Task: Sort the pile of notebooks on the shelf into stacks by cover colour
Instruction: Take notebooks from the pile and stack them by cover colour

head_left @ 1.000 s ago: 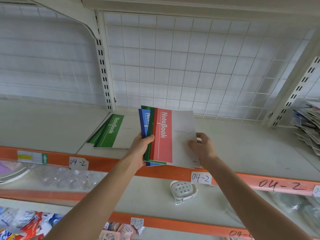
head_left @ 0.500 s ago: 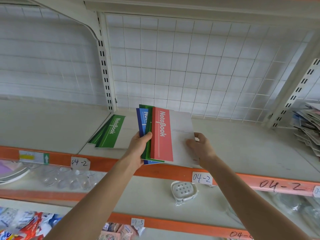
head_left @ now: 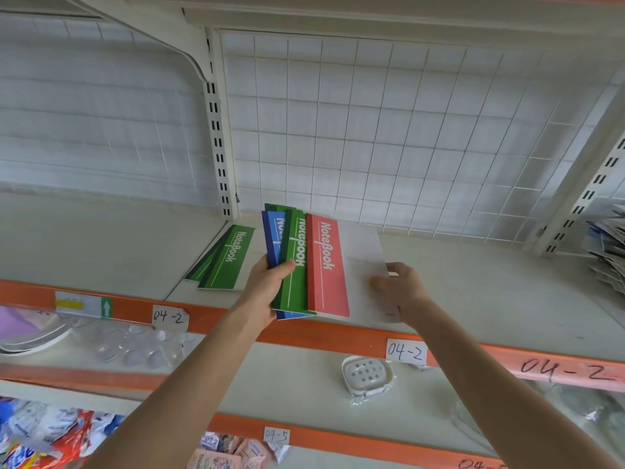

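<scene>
My left hand (head_left: pixel 267 289) grips a fanned bundle of notebooks above the shelf's front edge: a blue one (head_left: pixel 273 242) at the left, a green one (head_left: pixel 296 265) in the middle, a red-and-white one (head_left: pixel 327 265) on top at the right. My right hand (head_left: pixel 400 289) pinches the white right edge of the red notebook. A small stack of green notebooks (head_left: pixel 226 262) lies flat on the shelf (head_left: pixel 473 286) to the left of the bundle.
An orange shelf lip (head_left: pixel 338 336) with "04-2" labels runs below my hands. A wire grid back panel (head_left: pixel 389 130) stands behind. Stacked papers (head_left: pixel 608 245) lie at the far right. The lower shelf holds a soap dish (head_left: pixel 367 374) and clear plastic items (head_left: pixel 135 346).
The notebooks have fanned out further in my left hand, so the green cover shows more beside the red one. My right hand has shifted slightly right along the red notebook's edge.
</scene>
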Demonstrator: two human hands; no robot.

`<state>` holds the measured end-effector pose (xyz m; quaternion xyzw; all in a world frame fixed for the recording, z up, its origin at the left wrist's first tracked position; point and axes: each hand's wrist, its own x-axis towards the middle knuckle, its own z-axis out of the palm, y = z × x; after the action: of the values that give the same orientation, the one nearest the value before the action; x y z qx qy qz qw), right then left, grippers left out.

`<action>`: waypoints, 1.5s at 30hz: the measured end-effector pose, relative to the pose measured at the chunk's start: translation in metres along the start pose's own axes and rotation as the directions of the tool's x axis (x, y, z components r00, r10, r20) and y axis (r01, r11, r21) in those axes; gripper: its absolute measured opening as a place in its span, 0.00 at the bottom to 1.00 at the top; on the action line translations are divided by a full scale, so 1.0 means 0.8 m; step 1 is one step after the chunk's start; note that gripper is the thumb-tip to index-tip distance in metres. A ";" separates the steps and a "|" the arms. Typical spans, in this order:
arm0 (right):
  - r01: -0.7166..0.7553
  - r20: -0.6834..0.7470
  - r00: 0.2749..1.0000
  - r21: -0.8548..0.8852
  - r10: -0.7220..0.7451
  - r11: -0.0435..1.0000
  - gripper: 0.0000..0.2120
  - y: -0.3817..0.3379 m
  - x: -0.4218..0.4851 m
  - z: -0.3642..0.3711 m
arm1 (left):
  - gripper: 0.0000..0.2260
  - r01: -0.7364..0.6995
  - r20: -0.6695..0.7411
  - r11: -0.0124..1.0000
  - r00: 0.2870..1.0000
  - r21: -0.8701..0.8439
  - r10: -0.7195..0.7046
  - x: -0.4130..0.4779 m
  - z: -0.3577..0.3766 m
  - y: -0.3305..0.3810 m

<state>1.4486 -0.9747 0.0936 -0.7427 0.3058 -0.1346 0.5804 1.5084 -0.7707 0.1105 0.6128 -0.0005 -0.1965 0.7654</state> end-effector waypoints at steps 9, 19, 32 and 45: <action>-0.088 -0.213 0.974 -0.655 -0.072 0.751 0.15 0.021 0.028 -0.060 | 0.07 0.002 -0.051 1.000 0.999 0.017 -0.001 0.010 -0.010 -0.006; 0.095 -0.120 0.964 -0.681 -0.238 0.727 0.09 0.009 0.001 -0.054 | 0.08 0.004 0.015 1.000 1.000 0.020 -0.004 0.009 0.008 -0.004; 0.053 0.062 0.997 -0.145 -0.044 0.988 0.15 -0.024 -0.004 0.046 | 0.06 -0.041 -0.114 0.997 0.993 -0.068 0.033 0.007 -0.025 -0.001; 0.142 0.157 0.982 -0.247 -0.105 0.959 0.08 -0.075 0.028 0.174 | 0.12 -0.144 -0.442 0.988 0.891 -0.058 0.104 -0.042 -0.171 0.021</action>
<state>1.5611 -0.8714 0.1068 -0.8370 0.2314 -0.0766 0.4899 1.5151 -0.6295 0.1003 0.6051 0.1412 -0.0042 0.7835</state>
